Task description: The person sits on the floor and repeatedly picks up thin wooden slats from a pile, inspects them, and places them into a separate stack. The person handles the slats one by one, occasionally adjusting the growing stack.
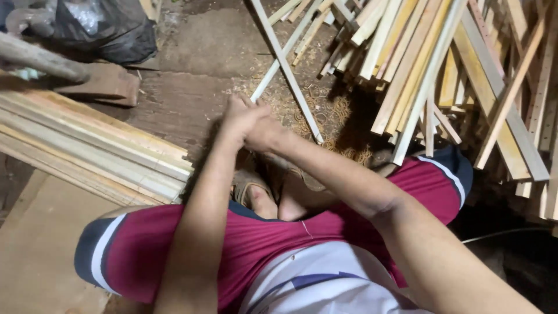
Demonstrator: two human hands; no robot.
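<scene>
Red shorts (174, 244) fill the foreground; above the knees, left hand (235, 119) and right hand (264, 131) meet, fingers clamped together on a thin wooden strip (279, 58) slanting over sawdust-strewn floor (197, 52).

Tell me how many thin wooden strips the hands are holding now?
2. One pale strip rises from the joined hands toward the upper right. The other strip crosses it, running from the top down to the shavings. More may be hidden behind the hands.

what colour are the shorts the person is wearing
The shorts are dark red with navy hems and a white stripe along each leg edge, seen clearest in the head view.
</scene>
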